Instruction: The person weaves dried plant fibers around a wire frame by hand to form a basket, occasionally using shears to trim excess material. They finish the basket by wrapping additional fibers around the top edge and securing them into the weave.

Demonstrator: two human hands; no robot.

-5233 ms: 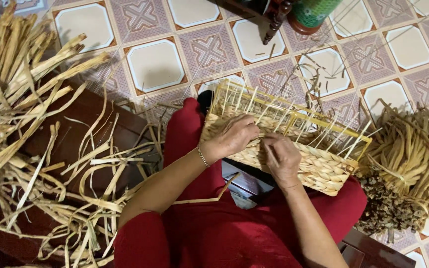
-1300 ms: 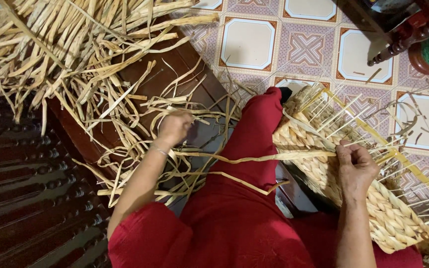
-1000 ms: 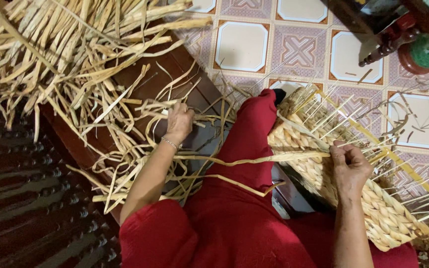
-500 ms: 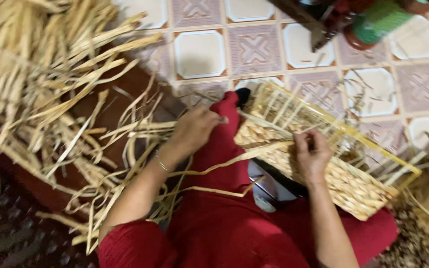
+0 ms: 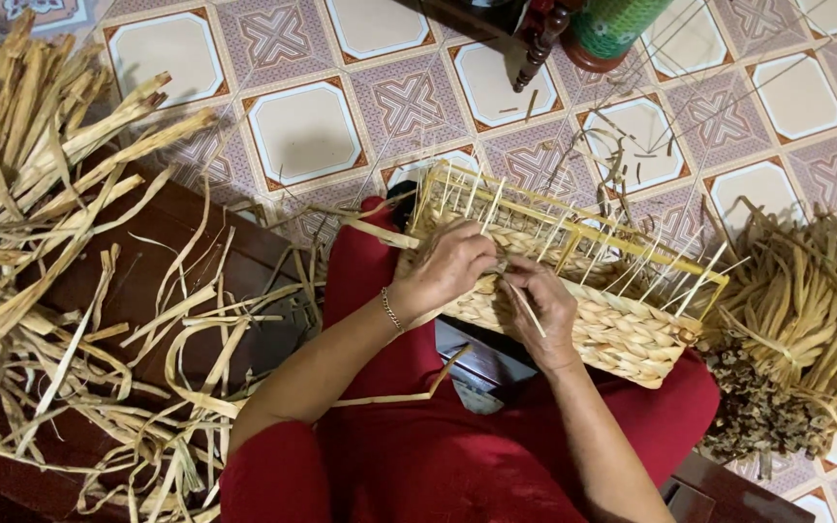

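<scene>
A half-woven basket (image 5: 573, 291) of pale plaited fibre lies across the person's red-clad lap at the centre of the frame, its thin upright stakes pointing toward the upper right. The left hand (image 5: 448, 271) is curled on the basket's near edge, fingers closed around a flat straw strand (image 5: 385, 234) that runs toward the upper left. The right hand (image 5: 540, 305) sits just beside it, fingers pinched on the weave and touching the basket wall. A heap of loose dried strips (image 5: 60, 261) fills the left side over a dark wooden bench (image 5: 162, 271). A bundle of thicker stalks (image 5: 811, 320) lies at the right on the patterned tile floor (image 5: 307, 131).
</scene>
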